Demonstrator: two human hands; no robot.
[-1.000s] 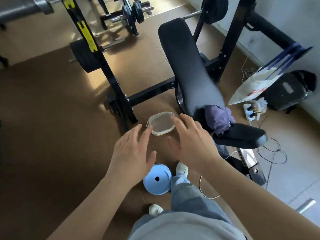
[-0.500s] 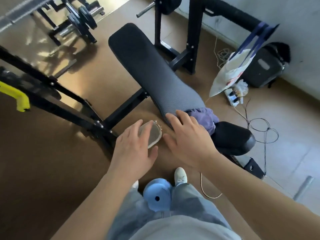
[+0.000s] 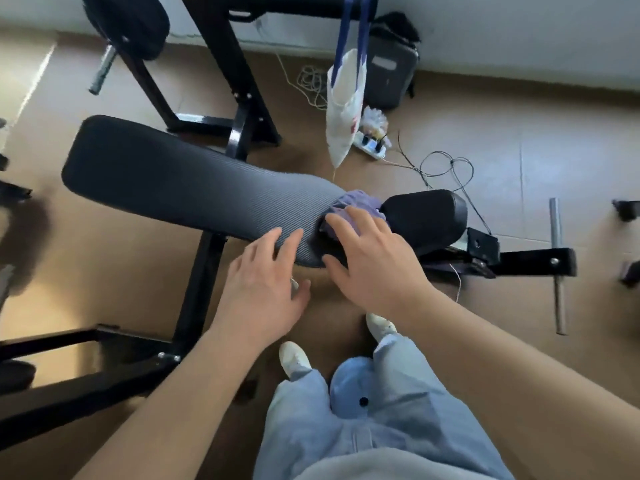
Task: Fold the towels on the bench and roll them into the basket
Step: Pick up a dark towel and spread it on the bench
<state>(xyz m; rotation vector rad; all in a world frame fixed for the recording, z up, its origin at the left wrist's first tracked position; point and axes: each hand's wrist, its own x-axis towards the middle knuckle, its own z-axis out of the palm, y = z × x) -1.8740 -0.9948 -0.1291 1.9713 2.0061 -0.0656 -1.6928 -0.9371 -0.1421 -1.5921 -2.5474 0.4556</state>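
the task looks barely begun. a purple towel [image 3: 356, 206] lies bunched and unfolded in the dip between the long grey pad and the black seat pad of the worktop [image 3: 180, 188]. the right hand [image 3: 372, 261] hovers over it, fingers spread, its grip wide and holding nothing; the left hand [image 3: 265, 289] is just beside it at the pad's near edge, also wide and empty. folding, rolling and stowing are all left. no basket shows here (a white tote bag [image 3: 346, 109] hangs behind, contents hidden).
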